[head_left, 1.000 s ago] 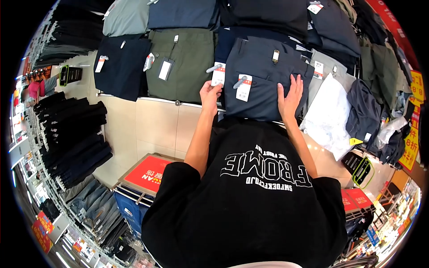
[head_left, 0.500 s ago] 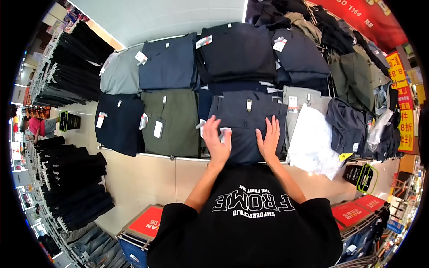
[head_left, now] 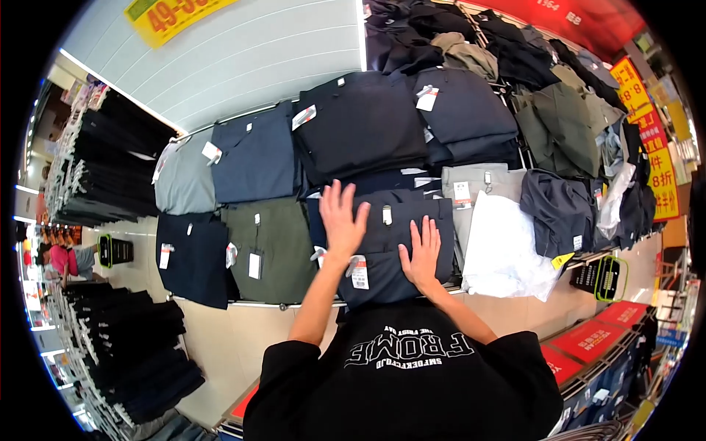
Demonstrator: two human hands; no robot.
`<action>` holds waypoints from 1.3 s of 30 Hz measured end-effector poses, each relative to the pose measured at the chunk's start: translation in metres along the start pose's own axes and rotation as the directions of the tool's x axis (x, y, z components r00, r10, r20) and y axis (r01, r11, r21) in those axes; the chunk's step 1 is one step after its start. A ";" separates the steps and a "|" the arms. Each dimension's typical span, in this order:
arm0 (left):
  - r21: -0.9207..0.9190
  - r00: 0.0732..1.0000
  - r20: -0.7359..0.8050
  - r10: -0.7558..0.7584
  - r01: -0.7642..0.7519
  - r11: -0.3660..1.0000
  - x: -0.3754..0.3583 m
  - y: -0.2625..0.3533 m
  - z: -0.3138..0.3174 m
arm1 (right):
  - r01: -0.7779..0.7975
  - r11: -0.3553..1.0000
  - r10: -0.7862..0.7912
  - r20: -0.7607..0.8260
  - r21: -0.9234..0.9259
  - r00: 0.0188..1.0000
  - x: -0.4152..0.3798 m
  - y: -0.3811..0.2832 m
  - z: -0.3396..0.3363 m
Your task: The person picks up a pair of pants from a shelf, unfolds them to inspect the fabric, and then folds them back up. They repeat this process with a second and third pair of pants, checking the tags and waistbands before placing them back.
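A folded pair of dark navy trousers [head_left: 386, 257] lies in front of me, with a light label at its waistband and a white price tag [head_left: 359, 272] on its left side. My left hand [head_left: 343, 224] is over the upper left edge of the trousers, fingers spread and pointing away from me. Flat on the right half rests my right hand [head_left: 421, 257], its fingers stretched out. Neither hand grips anything. To the left are folded olive green trousers [head_left: 283, 250]; on the right, grey trousers [head_left: 460, 180] lie partly under a white bundle [head_left: 507, 246].
Behind stand stacks of folded trousers, including black ones [head_left: 360, 125] and blue ones [head_left: 254, 158]. A rumpled dark garment [head_left: 559, 213] lies to the right. Hanging racks [head_left: 110, 158] line the left side. Shopping baskets [head_left: 114, 251] stand on the floor both sides. A person [head_left: 62, 259] is far left.
My left hand has moved up from beside the price tag to the trousers' upper left edge, uncovering the tag. My right hand stays flat on them. The view has tilted and shifted.
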State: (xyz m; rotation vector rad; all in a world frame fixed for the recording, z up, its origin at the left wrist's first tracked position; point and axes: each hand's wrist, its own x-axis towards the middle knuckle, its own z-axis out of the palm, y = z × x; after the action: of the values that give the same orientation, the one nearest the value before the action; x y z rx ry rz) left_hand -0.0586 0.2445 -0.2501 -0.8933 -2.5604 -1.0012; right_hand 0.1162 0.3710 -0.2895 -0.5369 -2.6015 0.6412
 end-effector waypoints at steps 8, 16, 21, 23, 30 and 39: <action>-0.415 0.933 0.018 -0.358 0.333 0.847 0.142 -0.123 0.015 | -0.016 0.998 0.015 0.021 0.061 1.000 0.003 0.012 0.005; -0.522 0.806 0.200 -0.557 0.569 0.635 0.217 -0.176 0.044 | -0.029 0.994 0.024 0.048 0.102 0.999 0.003 0.021 0.012; -0.445 0.815 0.155 -0.559 0.563 0.697 0.203 -0.178 0.060 | -0.051 0.994 0.047 0.049 0.093 0.998 0.003 0.027 0.016; -0.528 0.843 0.156 -0.515 0.512 0.678 0.197 -0.179 0.057 | -0.048 0.993 0.043 0.042 0.111 0.998 0.002 0.025 0.016; -0.581 0.841 -0.029 -0.540 0.425 0.694 0.111 -0.107 0.010 | -0.029 0.992 0.023 0.050 0.124 0.999 0.003 0.026 0.016; -0.470 0.739 0.076 -0.670 0.619 0.629 -0.054 -0.007 -0.026 | 0.000 0.992 0.001 -0.014 0.126 1.000 -0.001 0.029 0.022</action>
State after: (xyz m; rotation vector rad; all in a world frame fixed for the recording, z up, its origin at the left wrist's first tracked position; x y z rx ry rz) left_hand -0.0203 0.1984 -0.2581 0.0840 -2.6149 -1.8701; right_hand 0.1143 0.3864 -0.3223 -0.5006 -2.5276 0.7926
